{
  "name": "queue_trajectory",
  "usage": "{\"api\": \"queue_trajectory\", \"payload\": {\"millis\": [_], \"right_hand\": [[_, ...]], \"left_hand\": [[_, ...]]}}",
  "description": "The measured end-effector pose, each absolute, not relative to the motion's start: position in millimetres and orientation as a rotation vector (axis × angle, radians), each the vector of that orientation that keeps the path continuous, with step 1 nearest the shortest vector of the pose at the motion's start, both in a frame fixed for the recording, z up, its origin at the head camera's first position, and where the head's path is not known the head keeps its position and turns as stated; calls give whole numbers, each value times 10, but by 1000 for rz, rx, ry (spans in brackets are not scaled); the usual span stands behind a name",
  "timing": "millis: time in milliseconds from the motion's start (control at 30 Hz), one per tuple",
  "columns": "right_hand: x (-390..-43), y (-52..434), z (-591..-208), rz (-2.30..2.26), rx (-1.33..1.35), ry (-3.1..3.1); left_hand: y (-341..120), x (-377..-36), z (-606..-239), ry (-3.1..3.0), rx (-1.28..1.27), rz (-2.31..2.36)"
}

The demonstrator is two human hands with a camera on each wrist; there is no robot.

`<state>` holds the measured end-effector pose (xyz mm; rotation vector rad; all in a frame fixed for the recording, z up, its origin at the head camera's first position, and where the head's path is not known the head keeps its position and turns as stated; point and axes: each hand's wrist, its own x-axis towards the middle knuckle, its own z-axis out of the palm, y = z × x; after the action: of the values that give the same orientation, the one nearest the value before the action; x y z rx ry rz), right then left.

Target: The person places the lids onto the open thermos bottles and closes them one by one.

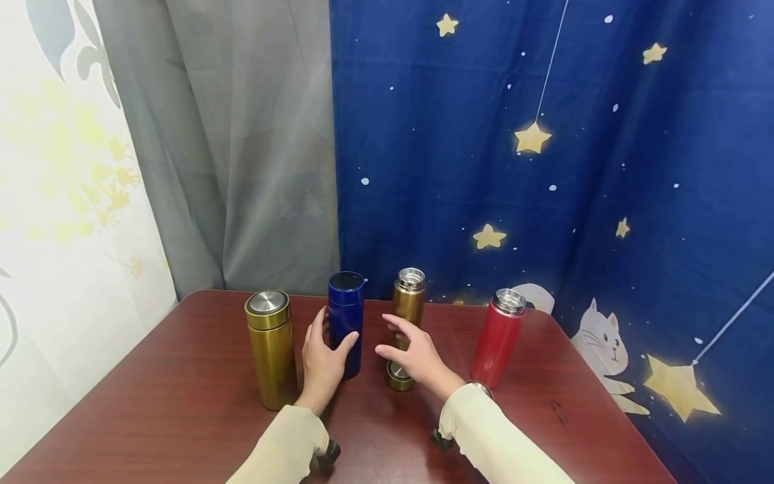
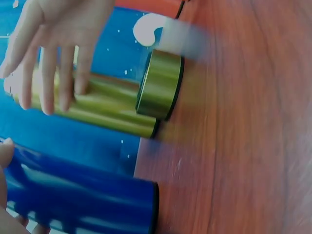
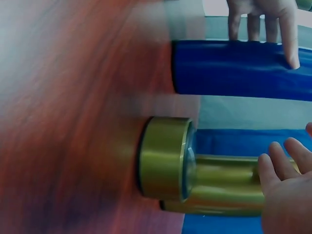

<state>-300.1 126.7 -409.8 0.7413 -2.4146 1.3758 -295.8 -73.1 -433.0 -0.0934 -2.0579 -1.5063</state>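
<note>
My left hand (image 1: pixel 322 363) holds the blue thermos flask (image 1: pixel 347 309), thumb across its near side and fingers round its far left. That flask stands upright with its dark-topped lid on. To its right my right hand (image 1: pixel 418 351) hovers with spread, gently bent fingers and nothing in them. Behind those fingers stands an uncapped gold thermos flask (image 1: pixel 409 299), its steel mouth bare and its middle partly covered by the hand. Its gold lid (image 1: pixel 400 379) sits on the table just in front; the right wrist view shows this lid (image 3: pixel 163 158) close up.
A taller gold flask with its lid on (image 1: pixel 271 363) stands at the left. On the right is an uncapped red flask (image 1: pixel 498 343), with a lid (image 1: pixel 482 386) partly hidden by my right wrist. Curtains (image 1: pixel 423 168) hang behind the brown table (image 1: pixel 181 390).
</note>
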Motion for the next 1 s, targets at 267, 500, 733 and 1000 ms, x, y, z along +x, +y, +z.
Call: {"api": "queue_trajectory", "payload": {"millis": [267,500,733,1000], "right_hand": [[-2980,1393,-4240,1395,776,-2477],[-2978,1467,-4370,1435,802,-2474],[-2998,1504,-4423,1440,797,-2487],[-3012,1569,-4454,1260,787,-2555]], "left_hand": [[-648,-2832,-4315,-1936,-40,-1428],[-539,-2752,-4306,-1790,-85,-1310],[-454,-2675,-4343,-1711,-153,-1480],[-355,-2550,-4242,-1676,-225,-1596]]}}
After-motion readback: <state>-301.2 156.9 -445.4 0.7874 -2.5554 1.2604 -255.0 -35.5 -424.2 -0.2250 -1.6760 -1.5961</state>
